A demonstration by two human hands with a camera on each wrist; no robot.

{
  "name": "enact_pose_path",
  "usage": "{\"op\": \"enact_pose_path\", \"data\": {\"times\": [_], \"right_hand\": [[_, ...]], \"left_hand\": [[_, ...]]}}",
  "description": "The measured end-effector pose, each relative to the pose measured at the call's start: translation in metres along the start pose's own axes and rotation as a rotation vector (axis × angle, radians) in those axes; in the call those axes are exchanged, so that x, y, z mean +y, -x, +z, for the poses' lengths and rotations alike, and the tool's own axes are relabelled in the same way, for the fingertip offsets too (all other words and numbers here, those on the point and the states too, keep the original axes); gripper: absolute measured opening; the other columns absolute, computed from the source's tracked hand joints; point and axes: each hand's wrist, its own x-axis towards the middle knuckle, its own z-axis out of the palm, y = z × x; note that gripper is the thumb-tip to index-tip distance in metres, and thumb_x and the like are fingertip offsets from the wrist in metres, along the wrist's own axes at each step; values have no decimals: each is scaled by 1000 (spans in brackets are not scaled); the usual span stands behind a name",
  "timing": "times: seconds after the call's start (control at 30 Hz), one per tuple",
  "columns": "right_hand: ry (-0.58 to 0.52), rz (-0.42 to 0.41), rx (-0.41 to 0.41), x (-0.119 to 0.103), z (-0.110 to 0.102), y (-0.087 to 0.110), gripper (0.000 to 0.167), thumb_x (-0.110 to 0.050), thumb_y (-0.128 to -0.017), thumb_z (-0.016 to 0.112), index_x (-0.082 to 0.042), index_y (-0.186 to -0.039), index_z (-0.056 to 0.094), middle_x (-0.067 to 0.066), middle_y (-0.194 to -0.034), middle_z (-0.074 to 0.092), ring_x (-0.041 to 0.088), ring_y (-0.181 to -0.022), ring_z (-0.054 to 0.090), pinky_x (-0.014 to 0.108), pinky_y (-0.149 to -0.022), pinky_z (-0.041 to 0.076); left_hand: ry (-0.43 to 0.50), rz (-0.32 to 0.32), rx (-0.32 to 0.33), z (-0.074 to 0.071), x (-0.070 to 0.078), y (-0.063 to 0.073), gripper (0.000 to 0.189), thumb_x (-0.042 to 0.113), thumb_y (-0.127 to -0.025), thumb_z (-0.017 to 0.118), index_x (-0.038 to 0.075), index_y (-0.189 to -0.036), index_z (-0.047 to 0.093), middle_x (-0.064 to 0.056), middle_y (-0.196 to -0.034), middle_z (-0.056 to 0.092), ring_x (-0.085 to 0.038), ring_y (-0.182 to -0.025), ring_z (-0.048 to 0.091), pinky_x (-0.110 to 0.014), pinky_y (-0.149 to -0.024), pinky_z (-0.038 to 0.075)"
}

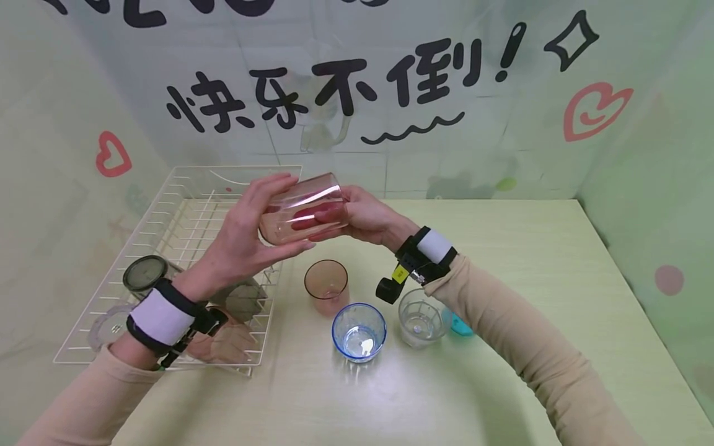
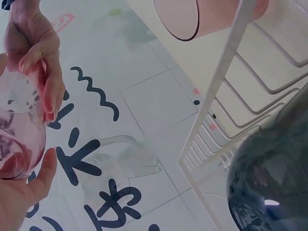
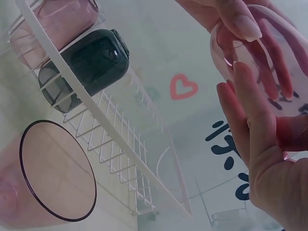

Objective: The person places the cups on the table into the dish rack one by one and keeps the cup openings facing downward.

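Note:
Above the table, a pink-tinted drinking glass (image 1: 281, 214) is held on its side between both hands. My left hand (image 1: 237, 241) grips it around the closed base end, fingers over the top and thumb underneath. At the mouth end, my right hand (image 1: 370, 214) holds the rim; several of its fingers show reddish through the glass wall. In the right wrist view, fingers of the right hand (image 3: 267, 159) lie along the glass's outside while others appear within it. Below stands another pink glass (image 1: 326, 288), upright on the table.
A blue-rimmed glass (image 1: 359, 334) and a clear glass (image 1: 418, 319) stand upright on the table. A turquoise item (image 1: 462, 325) is partly covered by the right sleeve. At left, the white wire rack (image 3: 86, 99) holds a dark grey glass (image 3: 98, 62), a pink one (image 3: 67, 19) and a clear one.

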Motion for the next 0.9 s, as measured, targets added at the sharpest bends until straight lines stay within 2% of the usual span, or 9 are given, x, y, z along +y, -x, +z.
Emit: {"op": "enact_pose_path", "data": {"times": [0.23, 0.47, 0.63, 0.73, 0.8, 0.9], "right_hand": [[-8, 10, 18, 0, 4, 0, 47, 7, -96, 42, -1, -141, 38, 29, -134, 49, 39, -115, 57, 38, -82, 54], [-39, 13, 11, 1, 5, 0, 48, 6, -96, 43, 0, -143, 34, 29, -136, 47, 43, -119, 51, 37, -82, 53], [-43, 6, 5, 1, 6, 0, 45, 6, -96, 42, 2, -141, 37, 29, -136, 46, 28, -99, 67, 37, -82, 53], [-63, 13, 2, 1, 7, 0, 44, 5, -96, 42, 2, -140, 38, 30, -136, 46, 19, -91, 69, 38, -84, 52], [-68, 18, -1, 1, 8, -1, 43, 4, -96, 43, 1, -139, 39, 29, -134, 48, 21, -93, 69, 39, -87, 51], [-64, 28, 4, 1, 7, -1, 43, 2, -96, 45, 1, -139, 41, 27, -132, 51, 25, -103, 66, 40, -92, 49]], "left_hand": [[8, 14, 14, -1, 3, -1, 86, 11, -65, 87, -1, -136, 39, -21, -134, 45, -30, -117, 49, -46, -89, 50], [7, 13, 8, -4, 3, -2, 82, 11, -65, 86, -4, -132, 40, -21, -128, 47, -29, -112, 51, -44, -86, 51], [8, 9, 7, -6, 4, -2, 81, 12, -65, 87, -4, -130, 42, -21, -126, 48, -28, -110, 51, -43, -84, 50], [6, 13, 5, -8, 4, -1, 81, 13, -65, 87, -4, -130, 42, -21, -125, 49, -28, -109, 52, -43, -83, 51], [0, 21, 4, -10, 3, -1, 81, 13, -65, 87, -5, -130, 42, -21, -125, 49, -28, -108, 52, -41, -82, 51], [-12, 25, -2, -15, 3, -1, 81, 12, -64, 87, -5, -129, 42, -21, -124, 49, -27, -106, 53, -29, -82, 50]]}}
